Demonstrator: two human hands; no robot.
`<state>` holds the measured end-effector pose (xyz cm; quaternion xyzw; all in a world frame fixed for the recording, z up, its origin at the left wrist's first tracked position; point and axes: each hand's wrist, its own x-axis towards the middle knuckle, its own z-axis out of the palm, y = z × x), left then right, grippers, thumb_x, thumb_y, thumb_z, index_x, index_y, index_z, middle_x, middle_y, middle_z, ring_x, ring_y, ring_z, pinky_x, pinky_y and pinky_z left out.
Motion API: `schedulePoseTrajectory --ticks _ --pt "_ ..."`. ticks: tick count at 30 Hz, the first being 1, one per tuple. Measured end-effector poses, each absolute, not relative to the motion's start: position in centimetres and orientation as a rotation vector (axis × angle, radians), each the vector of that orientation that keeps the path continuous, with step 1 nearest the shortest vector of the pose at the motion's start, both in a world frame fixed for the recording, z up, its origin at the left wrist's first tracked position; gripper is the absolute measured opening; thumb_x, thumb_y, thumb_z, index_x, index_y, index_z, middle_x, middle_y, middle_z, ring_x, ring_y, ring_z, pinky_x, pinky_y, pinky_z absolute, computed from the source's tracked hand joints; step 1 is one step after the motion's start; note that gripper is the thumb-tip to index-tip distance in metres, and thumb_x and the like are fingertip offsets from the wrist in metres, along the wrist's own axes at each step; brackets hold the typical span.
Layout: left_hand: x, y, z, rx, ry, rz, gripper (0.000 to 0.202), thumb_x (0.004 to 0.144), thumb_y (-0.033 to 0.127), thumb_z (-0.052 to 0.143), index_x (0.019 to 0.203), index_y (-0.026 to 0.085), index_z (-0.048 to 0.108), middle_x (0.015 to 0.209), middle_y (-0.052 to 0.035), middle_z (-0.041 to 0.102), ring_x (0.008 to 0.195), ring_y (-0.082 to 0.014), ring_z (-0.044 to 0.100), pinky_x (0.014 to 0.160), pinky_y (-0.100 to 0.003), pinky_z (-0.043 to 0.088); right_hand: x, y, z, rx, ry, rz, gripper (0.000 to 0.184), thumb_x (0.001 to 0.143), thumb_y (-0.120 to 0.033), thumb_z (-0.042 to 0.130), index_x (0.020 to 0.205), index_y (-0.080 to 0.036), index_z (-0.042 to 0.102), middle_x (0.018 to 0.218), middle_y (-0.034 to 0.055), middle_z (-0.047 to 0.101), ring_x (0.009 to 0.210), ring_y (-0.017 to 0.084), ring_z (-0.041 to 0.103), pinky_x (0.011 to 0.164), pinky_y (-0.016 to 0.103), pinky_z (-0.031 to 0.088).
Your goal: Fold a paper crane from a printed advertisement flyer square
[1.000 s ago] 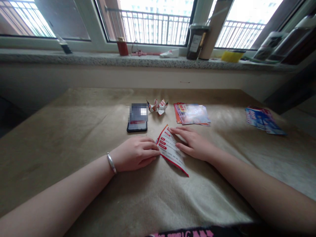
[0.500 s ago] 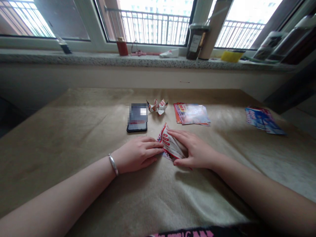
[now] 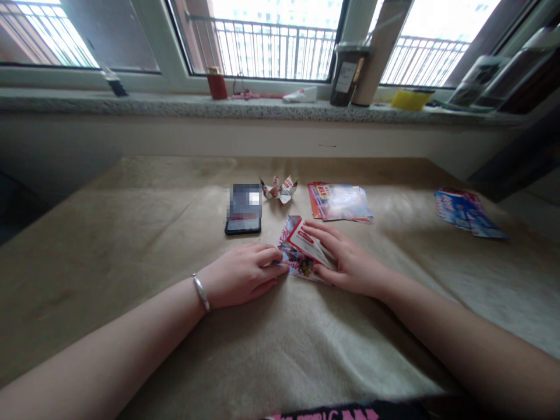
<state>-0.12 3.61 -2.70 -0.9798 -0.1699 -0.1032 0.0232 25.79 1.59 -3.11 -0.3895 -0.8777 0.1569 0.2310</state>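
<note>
A printed paper sheet (image 3: 301, 265), partly folded over, lies on the tabletop between my hands. Its white, red-bordered flap (image 3: 308, 239) is lifted above a colourful lower layer. My left hand (image 3: 247, 271), with a silver bangle at the wrist, has its fingers pressed together on the sheet's left edge. Thumb and fingers of my right hand (image 3: 347, 256) grip the flap from the right side. A folded paper shape with pointed tips (image 3: 280, 189) stands just beyond, beside a black phone (image 3: 244, 224) whose screen is blurred.
A stack of printed sheets (image 3: 343, 202) lies behind my right hand, and blue leaflets (image 3: 468, 213) sit far right. The table's cover (image 3: 131, 233) is wrinkled. On the windowsill (image 3: 175, 105) stand a red container (image 3: 216, 84), a dark jar (image 3: 347, 76) and a yellow item (image 3: 412, 99).
The paper's flap has shifted under my right hand, uncovering more of the colourful layer. My right fingers have moved slightly; my left hand stays at the left edge, its fingers a little more bent.
</note>
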Motion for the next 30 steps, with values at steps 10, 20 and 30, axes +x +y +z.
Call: schedulePoseTrajectory --ticks 10,20,30 --pt "-0.1 3.8 -2.5 -3.118 -0.486 -0.436 0.024 0.09 0.02 0.045 0.109 0.019 0.061 0.122 -0.0055 0.06 0.112 -0.0205 0.053 0.095 -0.037 0.048 26.4 1.9 -3.5 -1.14 -2.18 0.386 0.076 0.077 -0.011 0.047 0.144 -0.028 0.016 0.149 0.0071 0.023 0.136 0.026 0.027 0.104 0.044 0.041" --pt "-0.5 4.2 -2.3 -3.154 -0.576 -0.425 0.018 0.088 0.019 0.046 0.099 0.016 0.061 0.119 -0.0065 0.062 0.115 -0.0212 0.053 0.095 -0.038 0.049 27.8 3.2 -4.2 -1.273 -2.229 0.246 0.072 0.074 -0.01 0.05 0.141 -0.027 0.028 0.15 0.006 0.02 0.139 0.025 0.021 0.113 0.046 0.026" --pt "-0.9 4.3 -2.7 -3.062 -0.69 -0.392 0.034 0.09 0.029 0.045 0.122 0.019 0.052 0.117 -0.0085 0.06 0.108 -0.0212 0.055 0.094 -0.038 0.046 27.6 3.2 -4.0 -1.135 -2.59 0.155 0.051 0.071 -0.009 0.054 0.118 -0.027 0.061 0.146 0.0018 0.034 0.139 0.03 0.014 0.112 0.052 0.022"
